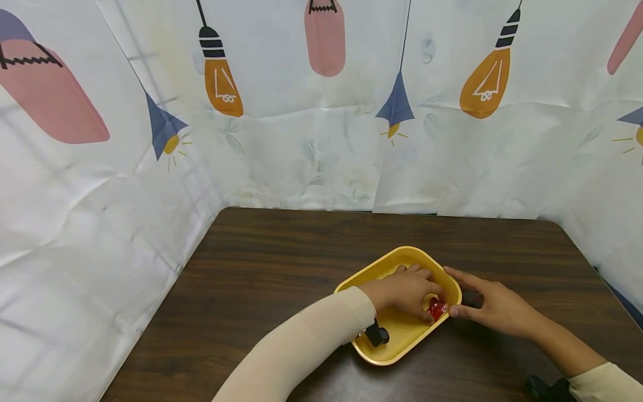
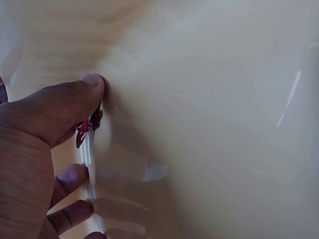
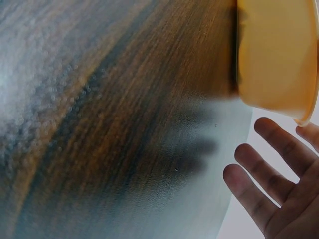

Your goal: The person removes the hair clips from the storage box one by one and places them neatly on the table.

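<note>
A yellow tray (image 1: 402, 349) with rounded corners sits on the dark wood table. My left hand (image 1: 407, 290) reaches down into it, thumb and index finger at either side of a small shiny red object (image 1: 437, 308). In the left wrist view the red object (image 2: 83, 134) shows partly behind the thumb, pinched there, while the other fingers trail below it. At the tray's right end, my right hand (image 1: 497, 304) touches the rim with thumb and index fingertips spread apart. Its other fingers (image 3: 261, 184) stretch out straight beside the tray in the right wrist view.
Dark wood tabletop (image 1: 241, 296) surrounds the tray. White cloth (image 1: 301, 162) printed with lamps and bulbs hangs behind the table and along its left side. A black wrist device (image 1: 377, 334) overlaps the tray's near left part.
</note>
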Motion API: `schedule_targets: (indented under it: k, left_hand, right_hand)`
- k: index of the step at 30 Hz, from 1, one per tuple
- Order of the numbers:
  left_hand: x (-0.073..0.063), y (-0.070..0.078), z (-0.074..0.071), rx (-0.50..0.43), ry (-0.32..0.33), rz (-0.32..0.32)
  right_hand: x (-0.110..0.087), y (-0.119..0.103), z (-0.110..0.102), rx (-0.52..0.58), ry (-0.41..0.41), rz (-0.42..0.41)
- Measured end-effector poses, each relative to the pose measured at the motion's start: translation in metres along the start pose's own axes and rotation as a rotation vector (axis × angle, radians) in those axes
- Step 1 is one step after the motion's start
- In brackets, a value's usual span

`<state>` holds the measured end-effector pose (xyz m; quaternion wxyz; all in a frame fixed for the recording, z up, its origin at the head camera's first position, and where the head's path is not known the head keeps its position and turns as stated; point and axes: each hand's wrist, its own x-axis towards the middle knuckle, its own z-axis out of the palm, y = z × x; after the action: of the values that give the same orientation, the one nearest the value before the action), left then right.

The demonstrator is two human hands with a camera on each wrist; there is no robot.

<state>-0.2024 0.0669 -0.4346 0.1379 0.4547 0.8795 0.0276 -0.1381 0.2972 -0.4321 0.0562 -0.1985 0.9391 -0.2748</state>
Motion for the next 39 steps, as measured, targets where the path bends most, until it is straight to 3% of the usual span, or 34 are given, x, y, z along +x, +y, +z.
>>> schedule_targets:
  k: [18,28,35,39]
  left_hand:
    - [-0.001,0.000,-0.001,-0.027,0.005,-0.002]
    - [-0.002,-0.006,-0.005,-0.069,0.008,0.028]
    - [-0.007,-0.016,-0.010,-0.121,0.036,0.073]
    - [-0.013,-0.021,-0.015,-0.203,0.043,0.060]
  right_hand:
    - [0.000,0.000,0.000,0.012,-0.010,0.008]
    - [0.001,0.003,0.000,0.021,-0.020,0.007]
    - [0.000,0.003,0.000,0.008,-0.018,0.015]
    - [0.000,0.002,-0.001,0.001,-0.021,0.023]
